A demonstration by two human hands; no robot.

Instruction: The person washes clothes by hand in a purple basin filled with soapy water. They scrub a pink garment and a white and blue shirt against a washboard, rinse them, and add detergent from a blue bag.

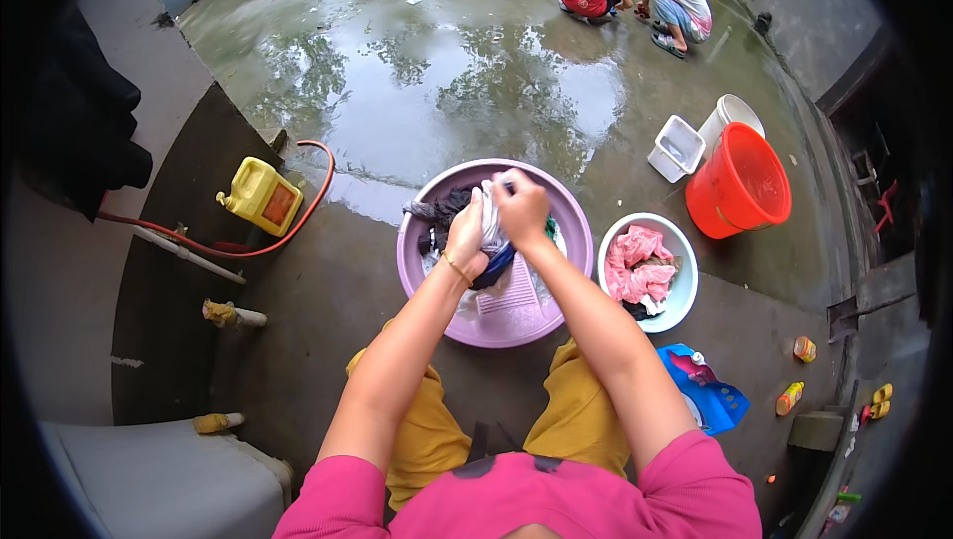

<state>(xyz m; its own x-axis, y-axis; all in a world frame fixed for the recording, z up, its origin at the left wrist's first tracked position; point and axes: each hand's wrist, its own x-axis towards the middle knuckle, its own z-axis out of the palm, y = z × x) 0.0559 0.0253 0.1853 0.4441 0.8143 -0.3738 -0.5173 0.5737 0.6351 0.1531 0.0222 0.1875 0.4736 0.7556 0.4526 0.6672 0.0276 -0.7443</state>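
A round purple plastic basin (573,241) with a ridged washboard (512,299) moulded into its floor stands before me. Over it, my left hand (467,237) holds a white wet garment (489,219), its palm turned up and the fingers partly hidden. Clenched on the same cloth, my right hand (521,210) is just to the right. Dark clothes (443,215) lie bunched at the basin's left side, and a dark blue cloth (497,265) hangs beneath my hands. A light blue basin (686,293) to the right holds pink clothing (639,263) and other garments.
Right of the basins stand a red bucket (718,200), a white square tub (676,148) and a white bucket (733,116). A blue detergent pouch (707,390) lies near my right arm. Left are a yellow jerrycan (260,196) and a red hose (325,189). Several people crouch farther off.
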